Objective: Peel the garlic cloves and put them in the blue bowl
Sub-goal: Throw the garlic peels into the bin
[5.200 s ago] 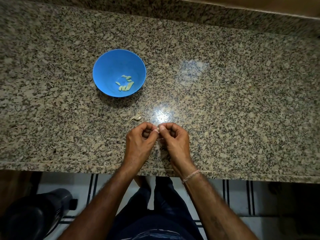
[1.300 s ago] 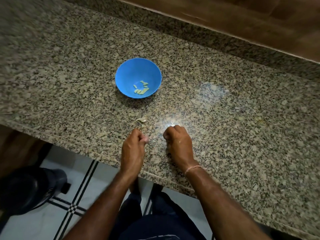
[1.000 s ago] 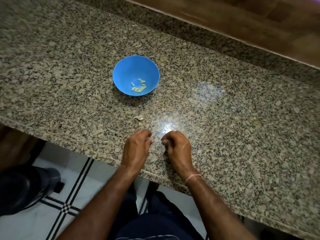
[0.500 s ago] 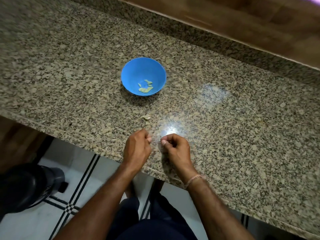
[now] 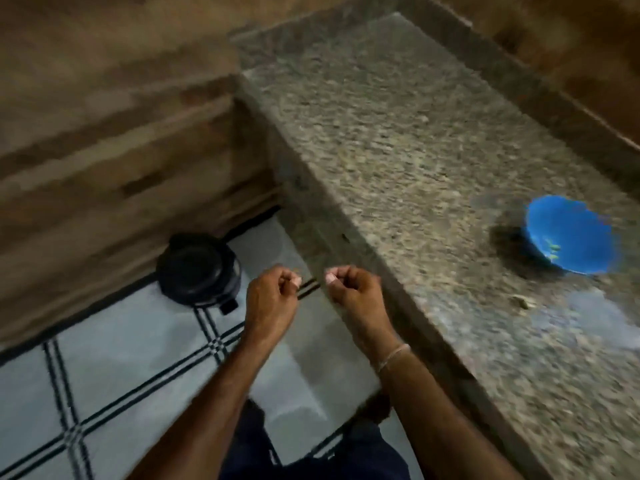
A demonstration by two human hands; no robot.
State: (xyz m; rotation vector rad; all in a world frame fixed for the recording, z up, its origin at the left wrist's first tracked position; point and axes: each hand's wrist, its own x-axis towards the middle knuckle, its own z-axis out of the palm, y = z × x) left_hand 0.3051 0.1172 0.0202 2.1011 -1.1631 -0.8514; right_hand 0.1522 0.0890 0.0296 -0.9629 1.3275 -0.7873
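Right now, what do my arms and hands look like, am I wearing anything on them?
Both forearms are bare, no sleeves in view. The left hand and right hand are ungloved. A thin pale band circles the right wrist. The picture is too blurred to tell rings.

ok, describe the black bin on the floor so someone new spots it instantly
Find the granite counter; left of its end is a pale tiled floor. On those tiles, close to the wooden wall, stands the bin. It is the only round black thing down there, with a small tab at its base.
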